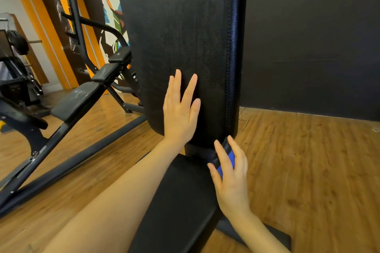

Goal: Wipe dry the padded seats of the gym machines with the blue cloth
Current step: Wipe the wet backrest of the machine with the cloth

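Pressing from the right hand, fingers cover the blue cloth.

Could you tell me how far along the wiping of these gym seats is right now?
Done: streaky wipe marks run down the upright back pad. In hand: the left hand lies flat on that pad while the right hand presses the blue cloth at its lower right edge. Left: the seat pad below and the neighbouring bench look untouched, though I cannot be sure.
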Motion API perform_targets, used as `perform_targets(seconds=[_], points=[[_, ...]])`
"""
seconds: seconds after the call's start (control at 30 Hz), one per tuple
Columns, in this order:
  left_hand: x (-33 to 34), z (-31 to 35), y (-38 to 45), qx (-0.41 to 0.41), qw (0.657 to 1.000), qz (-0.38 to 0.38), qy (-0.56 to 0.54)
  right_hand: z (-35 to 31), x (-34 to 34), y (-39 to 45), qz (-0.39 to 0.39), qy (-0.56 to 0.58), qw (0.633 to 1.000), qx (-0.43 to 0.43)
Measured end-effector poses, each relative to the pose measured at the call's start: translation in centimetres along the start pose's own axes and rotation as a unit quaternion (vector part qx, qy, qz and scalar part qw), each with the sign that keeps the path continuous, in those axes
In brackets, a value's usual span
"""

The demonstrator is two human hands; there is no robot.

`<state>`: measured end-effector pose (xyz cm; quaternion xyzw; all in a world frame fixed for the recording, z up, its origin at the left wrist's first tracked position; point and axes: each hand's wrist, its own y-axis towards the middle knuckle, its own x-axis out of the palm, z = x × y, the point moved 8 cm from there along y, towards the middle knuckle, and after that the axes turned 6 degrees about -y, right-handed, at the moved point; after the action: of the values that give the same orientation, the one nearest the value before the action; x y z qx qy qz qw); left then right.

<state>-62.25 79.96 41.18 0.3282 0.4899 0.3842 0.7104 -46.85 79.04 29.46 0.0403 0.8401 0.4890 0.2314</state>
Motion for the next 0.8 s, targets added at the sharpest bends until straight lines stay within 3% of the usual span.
perform_targets(seconds=[0.17, 0.27, 0.47, 0.63, 0.8], points=[[-3.4, -5.6, -6.0, -0.137, 0.990, -0.023, 0.017, -4.5, 2.1, -1.3, -0.110, -0.028, 0.990, -0.085], [-5.5, -9.0, -10.3, -0.220, 0.971, -0.058, 0.068, -5.8, 4.7, -1.2, -0.181, -0.065, 0.977, -0.091], [-8.1, -10.7, -15.8, -0.263, 0.940, -0.182, 0.120, -6.8, 8.6, -2.3, -0.372, -0.077, 0.922, -0.078], [-8.1, -10.4, -18.5, -0.274, 0.921, -0.245, 0.130, -6.4, 8.4, -3.2, -0.429, -0.055, 0.900, -0.053], [-7.0, -7.8, -17.6, -0.243, 0.929, -0.268, 0.076, -3.8, 5.6, -2.3, -0.393, -0.014, 0.919, 0.023]])
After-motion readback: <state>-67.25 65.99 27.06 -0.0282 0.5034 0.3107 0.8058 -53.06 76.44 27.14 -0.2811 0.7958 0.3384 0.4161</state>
